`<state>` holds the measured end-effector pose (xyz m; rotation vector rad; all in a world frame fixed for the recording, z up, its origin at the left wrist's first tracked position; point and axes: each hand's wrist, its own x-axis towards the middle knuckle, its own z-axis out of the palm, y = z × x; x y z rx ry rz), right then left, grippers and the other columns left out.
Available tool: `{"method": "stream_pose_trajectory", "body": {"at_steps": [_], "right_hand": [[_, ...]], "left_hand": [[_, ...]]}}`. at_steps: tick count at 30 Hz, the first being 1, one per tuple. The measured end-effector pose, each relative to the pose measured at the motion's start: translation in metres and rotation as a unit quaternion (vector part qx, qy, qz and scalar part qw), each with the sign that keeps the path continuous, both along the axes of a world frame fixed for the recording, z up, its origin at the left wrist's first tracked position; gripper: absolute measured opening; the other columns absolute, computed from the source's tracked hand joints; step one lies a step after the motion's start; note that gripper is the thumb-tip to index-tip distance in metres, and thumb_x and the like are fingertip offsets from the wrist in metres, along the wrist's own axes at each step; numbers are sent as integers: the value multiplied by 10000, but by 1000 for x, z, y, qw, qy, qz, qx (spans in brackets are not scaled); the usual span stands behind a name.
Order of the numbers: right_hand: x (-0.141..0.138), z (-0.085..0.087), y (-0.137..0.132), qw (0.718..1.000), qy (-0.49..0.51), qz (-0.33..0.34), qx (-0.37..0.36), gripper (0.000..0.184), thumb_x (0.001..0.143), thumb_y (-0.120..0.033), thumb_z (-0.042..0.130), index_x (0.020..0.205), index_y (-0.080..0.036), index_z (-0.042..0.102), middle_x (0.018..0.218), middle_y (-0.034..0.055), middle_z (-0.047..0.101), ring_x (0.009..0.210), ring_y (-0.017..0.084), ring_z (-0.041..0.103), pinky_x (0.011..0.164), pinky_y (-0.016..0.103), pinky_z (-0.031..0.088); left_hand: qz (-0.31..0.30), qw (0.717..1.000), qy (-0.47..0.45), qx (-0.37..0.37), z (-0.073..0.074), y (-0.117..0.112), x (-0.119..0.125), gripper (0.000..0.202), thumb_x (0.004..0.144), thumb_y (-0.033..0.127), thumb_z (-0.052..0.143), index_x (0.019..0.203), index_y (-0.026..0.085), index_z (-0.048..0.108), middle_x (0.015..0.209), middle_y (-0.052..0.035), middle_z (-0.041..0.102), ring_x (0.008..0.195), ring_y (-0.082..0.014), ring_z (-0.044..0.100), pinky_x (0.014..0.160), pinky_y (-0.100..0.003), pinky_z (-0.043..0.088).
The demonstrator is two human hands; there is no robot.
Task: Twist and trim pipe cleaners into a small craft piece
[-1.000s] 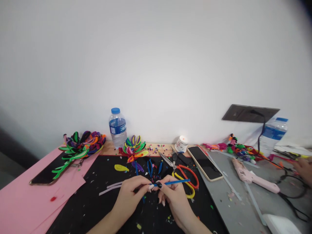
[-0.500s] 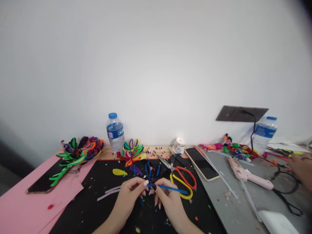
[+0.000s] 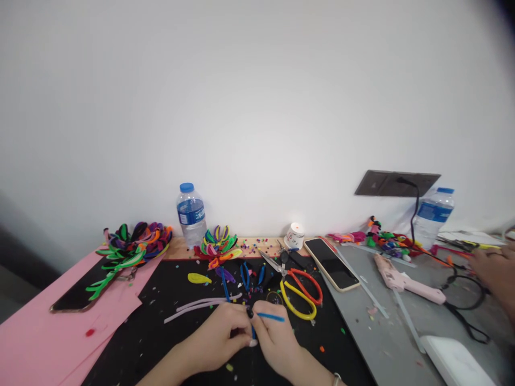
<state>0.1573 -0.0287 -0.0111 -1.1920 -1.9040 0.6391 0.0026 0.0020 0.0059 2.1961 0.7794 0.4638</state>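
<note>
Both of my hands meet low in the middle over a black mat point(image 3: 161, 332). My left hand point(image 3: 219, 340) and my right hand point(image 3: 273, 338) are closed together on a blue pipe cleaner point(image 3: 270, 317), whose free end sticks out to the right above my right hand. Just beyond them lie pale lilac pipe cleaners point(image 3: 197, 306), small blue loops point(image 3: 244, 274) and a yellow loop point(image 3: 199, 278). Scissors with red and yellow handles point(image 3: 300, 292) rest to the right of my hands.
Along the wall stand a water bottle point(image 3: 190, 213), colourful pipe-cleaner flowers point(image 3: 219, 245), a bigger bundle point(image 3: 134, 244) and a tape roll point(image 3: 294, 236). Phones lie on the pink paper point(image 3: 76, 295) and right point(image 3: 330, 262). A pink glue gun point(image 3: 402, 279) and another person's hand point(image 3: 493, 268) are far right.
My hands have moved down and closer to me. The blue pipe cleaner's free end sticking out to the right is shorter, and the hands are pressed more tightly together.
</note>
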Motion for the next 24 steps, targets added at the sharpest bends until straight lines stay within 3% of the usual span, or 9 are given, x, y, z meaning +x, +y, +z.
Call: {"method": "stream_pose_trajectory", "body": {"at_steps": [4, 7, 10, 13, 17, 21, 24], "right_hand": [[-2, -2, 1, 1000, 26, -10, 6, 299, 858, -188, 351, 560, -186, 356, 566, -29, 357, 535, 110, 374, 521, 240, 252], [1, -6, 7, 986, 126, -109, -19, 322, 869, -240, 351, 553, -185, 373, 552, -31, 353, 520, 110, 354, 508, 239, 251], [2, -7, 11, 950, 240, -184, -76, 303, 871, -303, 373, 601, -178, 433, 547, -39, 349, 504, 107, 325, 484, 231, 250], [-2, -4, 11, 936, 298, -156, -108, 293, 868, -328, 391, 625, -173, 444, 571, -37, 366, 505, 100, 306, 470, 225, 241], [-9, 1, 7, 938, 309, -103, -118, 315, 871, -324, 398, 603, -166, 447, 586, -35, 373, 504, 93, 297, 466, 226, 227], [-11, 1, 5, 939, 309, -87, -124, 327, 874, -320, 398, 595, -161, 459, 591, -31, 380, 506, 91, 308, 466, 227, 227], [-10, 0, 5, 939, 310, -81, -125, 316, 872, -322, 401, 610, -159, 467, 591, -33, 378, 502, 90, 303, 459, 227, 222]], "left_hand": [[37, 999, -23, -22, -3, -1, 2, 166, 733, 157, 589, 568, 146, 601, 578, 32, 526, 586, -98, 488, 574, -186, 341], [101, 988, -88, -82, -6, 5, 3, 119, 727, 208, 608, 631, 141, 632, 600, 24, 542, 548, -93, 495, 528, -183, 350], [159, 962, -167, -146, -10, 11, 3, 134, 696, 223, 640, 808, 149, 651, 725, -3, 601, 545, -95, 519, 504, -185, 373], [201, 940, -224, -159, -12, 14, 1, 260, 679, 204, 651, 936, 168, 632, 858, -30, 622, 571, -97, 525, 522, -194, 410], [222, 944, -232, -79, -10, 14, -2, 207, 693, 194, 642, 899, 182, 656, 890, -42, 624, 606, -109, 543, 532, -199, 436], [202, 957, -208, 35, -6, 15, -6, 89, 728, 167, 615, 787, 170, 682, 782, -41, 640, 681, -140, 583, 625, -222, 464], [186, 961, -190, 73, -5, 16, -9, 91, 731, 164, 620, 798, 162, 681, 779, -50, 648, 695, -148, 595, 637, -225, 472]]}}
